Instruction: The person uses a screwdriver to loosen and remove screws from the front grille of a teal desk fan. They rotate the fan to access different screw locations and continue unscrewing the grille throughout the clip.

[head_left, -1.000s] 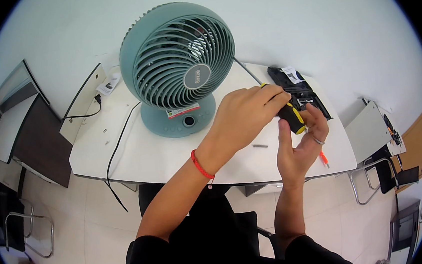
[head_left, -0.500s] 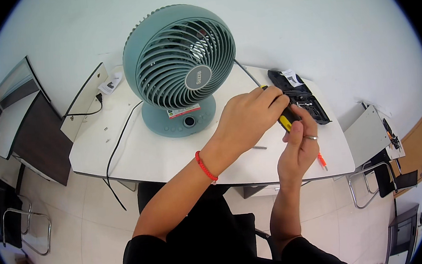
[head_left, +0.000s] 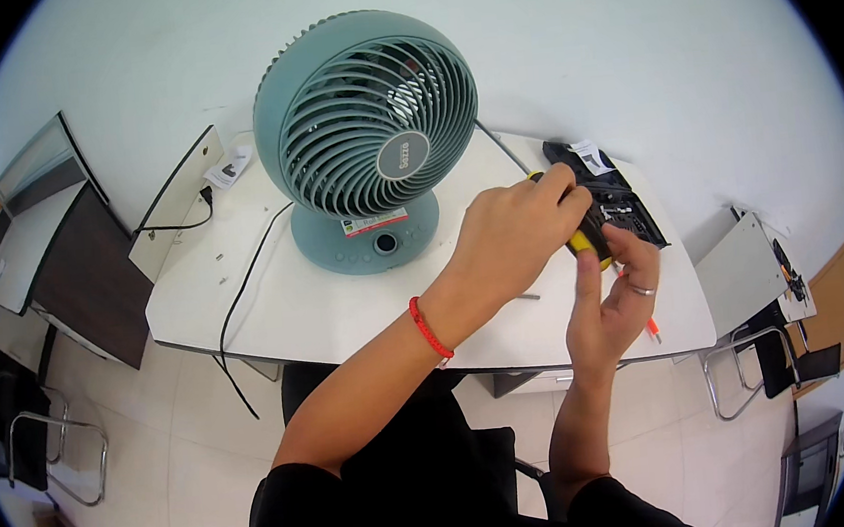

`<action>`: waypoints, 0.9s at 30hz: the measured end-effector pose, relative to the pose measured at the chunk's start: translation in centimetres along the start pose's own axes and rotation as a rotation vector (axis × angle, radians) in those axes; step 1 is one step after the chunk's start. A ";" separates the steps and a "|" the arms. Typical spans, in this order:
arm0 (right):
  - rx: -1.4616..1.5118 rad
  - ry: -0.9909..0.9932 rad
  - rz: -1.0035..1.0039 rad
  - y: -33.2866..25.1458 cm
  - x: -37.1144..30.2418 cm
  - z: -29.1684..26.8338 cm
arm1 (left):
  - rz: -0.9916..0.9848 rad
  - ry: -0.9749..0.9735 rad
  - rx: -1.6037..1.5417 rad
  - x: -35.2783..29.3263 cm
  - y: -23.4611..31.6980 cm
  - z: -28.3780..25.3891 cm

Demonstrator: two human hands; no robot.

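Observation:
A long-shafted screwdriver with a yellow and black handle (head_left: 583, 241) slants up and left, its shaft running to the rear side of a grey-green desk fan (head_left: 327, 186). Around the front part of its handle, my left hand (head_left: 515, 235) is closed, a red braided bracelet on that wrist. My right hand (head_left: 614, 302), wearing a ring, has its thumb and fingers at the butt end of the handle, loosely closed on it. Where the shaft's tip meets the fan is hidden behind the housing. The fan stands upright on its round base (head_left: 346, 255).
Behind my hands lies an open black tool case (head_left: 628, 210) with a paper on it. An orange-red tool (head_left: 654, 329) lies near the white table's (head_left: 277, 326) right edge. A black power cord (head_left: 236, 320) hangs over the front edge. Small loose pieces (head_left: 222, 279) lie at left.
My right thumb and fingers have spread a little and shifted toward the handle's end. The handle shows turned slightly. My left hand keeps its grip; the whole view has shifted slightly.

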State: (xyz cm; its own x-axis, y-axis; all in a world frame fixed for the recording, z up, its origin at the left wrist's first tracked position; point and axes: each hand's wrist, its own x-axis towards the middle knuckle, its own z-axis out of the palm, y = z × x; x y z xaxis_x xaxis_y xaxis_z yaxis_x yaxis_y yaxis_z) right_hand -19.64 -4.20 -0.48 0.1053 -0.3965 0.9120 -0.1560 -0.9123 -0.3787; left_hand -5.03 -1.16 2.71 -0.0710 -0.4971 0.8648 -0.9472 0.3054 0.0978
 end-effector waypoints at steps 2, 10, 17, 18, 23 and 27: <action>-0.046 0.044 -0.102 -0.2 0.2 0.1 | -0.023 0.001 -0.006 0.0 -0.1 0.1; 0.221 -0.026 0.479 -1.1 -0.2 -0.1 | -0.028 -0.008 0.008 -0.1 0.1 0.1; -0.023 -0.002 0.069 -1.4 0.1 0.2 | -0.056 -0.017 -0.007 -0.2 -0.3 0.1; -0.066 -0.006 0.088 -1.7 0.2 0.1 | -0.058 -0.014 -0.005 -0.2 -0.2 0.1; 0.129 -0.053 0.358 -1.5 -0.3 0.3 | -0.069 -0.009 -0.013 -0.3 -0.1 0.4; 0.034 0.049 0.053 -1.2 -0.1 0.9 | -0.078 0.024 -0.029 -0.4 -0.3 0.6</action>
State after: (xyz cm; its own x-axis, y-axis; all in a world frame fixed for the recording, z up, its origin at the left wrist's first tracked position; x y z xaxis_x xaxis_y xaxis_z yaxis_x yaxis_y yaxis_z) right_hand -18.60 -3.19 -0.26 0.0500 -0.4395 0.8969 -0.1264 -0.8935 -0.4308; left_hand -4.87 -1.52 2.08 0.0101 -0.5008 0.8655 -0.9400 0.2905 0.1790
